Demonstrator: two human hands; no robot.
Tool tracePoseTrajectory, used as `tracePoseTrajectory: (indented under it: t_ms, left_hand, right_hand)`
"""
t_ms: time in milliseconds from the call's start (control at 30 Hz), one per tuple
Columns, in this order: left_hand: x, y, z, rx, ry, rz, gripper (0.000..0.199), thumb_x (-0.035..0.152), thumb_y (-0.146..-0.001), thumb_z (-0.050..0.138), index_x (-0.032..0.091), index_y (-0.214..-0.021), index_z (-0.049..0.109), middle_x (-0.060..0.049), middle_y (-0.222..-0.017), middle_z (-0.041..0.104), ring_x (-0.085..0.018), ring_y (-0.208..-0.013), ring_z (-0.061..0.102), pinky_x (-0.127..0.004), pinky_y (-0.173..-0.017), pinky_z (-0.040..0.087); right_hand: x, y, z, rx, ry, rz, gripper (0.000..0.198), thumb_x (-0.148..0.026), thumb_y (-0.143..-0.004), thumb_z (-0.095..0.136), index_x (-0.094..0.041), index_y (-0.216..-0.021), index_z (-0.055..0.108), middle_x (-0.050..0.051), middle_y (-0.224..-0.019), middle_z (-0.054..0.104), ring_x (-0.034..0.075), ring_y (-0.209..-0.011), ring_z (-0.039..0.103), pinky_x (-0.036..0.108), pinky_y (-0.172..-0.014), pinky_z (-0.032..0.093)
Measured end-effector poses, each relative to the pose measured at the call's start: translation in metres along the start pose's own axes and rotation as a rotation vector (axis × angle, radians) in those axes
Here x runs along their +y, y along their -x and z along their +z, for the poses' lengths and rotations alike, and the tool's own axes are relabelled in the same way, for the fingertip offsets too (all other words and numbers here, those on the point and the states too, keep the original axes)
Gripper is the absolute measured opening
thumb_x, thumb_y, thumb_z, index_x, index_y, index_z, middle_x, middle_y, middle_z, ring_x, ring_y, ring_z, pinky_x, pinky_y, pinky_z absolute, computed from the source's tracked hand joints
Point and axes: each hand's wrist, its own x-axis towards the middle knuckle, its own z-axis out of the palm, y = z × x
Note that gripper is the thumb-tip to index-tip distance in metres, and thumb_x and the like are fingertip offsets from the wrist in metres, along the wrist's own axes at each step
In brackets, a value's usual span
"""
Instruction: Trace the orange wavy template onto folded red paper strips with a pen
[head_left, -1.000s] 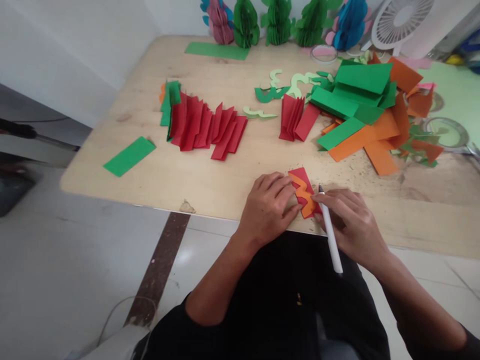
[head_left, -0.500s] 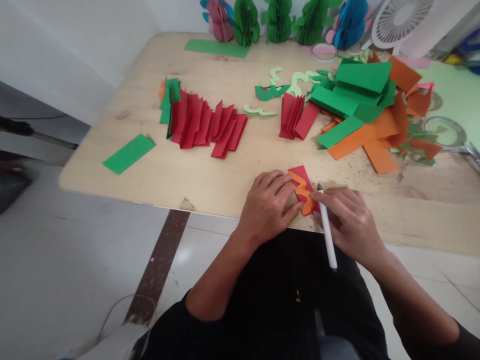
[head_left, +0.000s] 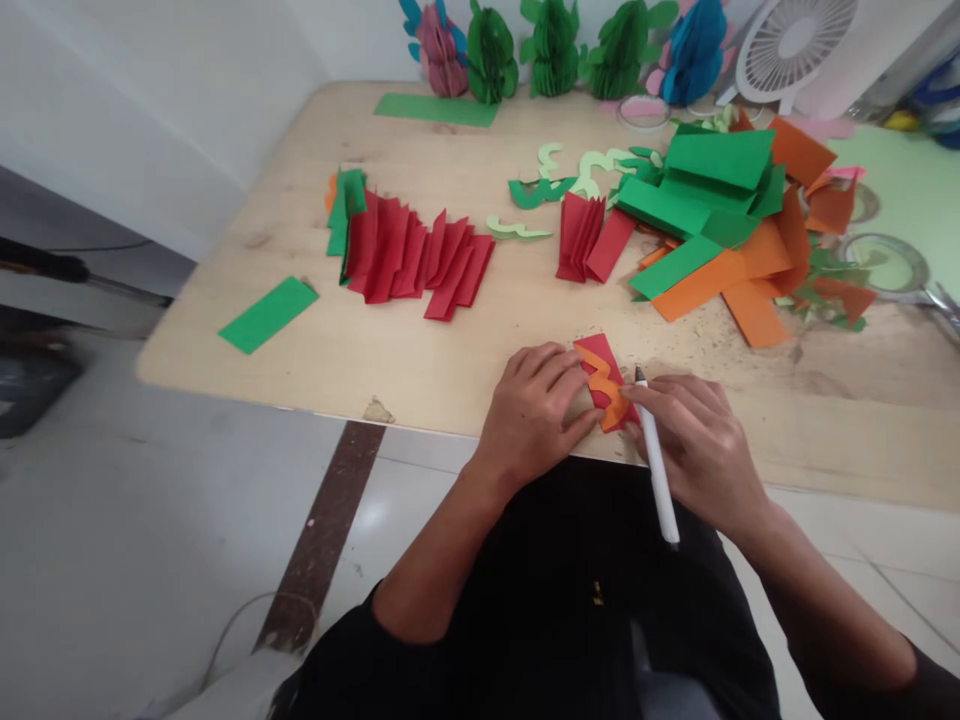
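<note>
Near the table's front edge lies a red paper strip [head_left: 594,345] with a wavy orange paper cutout [head_left: 604,382] on top of it. My left hand [head_left: 534,400] presses its fingertips on the left side of both papers, its fingers curved and close together. A white pen [head_left: 657,470] rests in my right hand [head_left: 697,440], dark tip pointing away from me and the other end over my lap. The thumb and fingers of that hand also touch the right edge of the papers. Its lower fingers are partly hidden.
Folded red papers [head_left: 416,250] stand left of centre, with a smaller red stack [head_left: 581,238] further right. Green and orange papers [head_left: 720,190] pile up at right. A green strip [head_left: 268,313] lies at left. Paper figures [head_left: 553,50] and a white fan [head_left: 796,45] line the back.
The camera view has shifted slightly. Both hands, the pen and the papers under them stay in nearly the same arrangement.
</note>
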Motion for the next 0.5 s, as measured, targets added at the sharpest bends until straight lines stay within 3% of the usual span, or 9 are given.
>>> tracePoseTrajectory:
  t_ms: [500]
  left_hand:
    - [0.0012, -0.0003, -0.0009, -0.018, 0.010, -0.015, 0.027, 0.041, -0.088, 0.058, 0.017, -0.100, 0.065, -0.009, -0.119, 0.067, -0.029, -0.117, 0.055, -0.046, -0.102, 0.044]
  right_hand:
    - [-0.0040, 0.0004, 0.0023, -0.050, 0.012, -0.033, 0.023, -0.013, -0.091, 0.052, -0.020, -0.111, 0.062, 0.005, -0.090, 0.071, 0.021, -0.089, 0.064, 0.036, -0.081, 0.043]
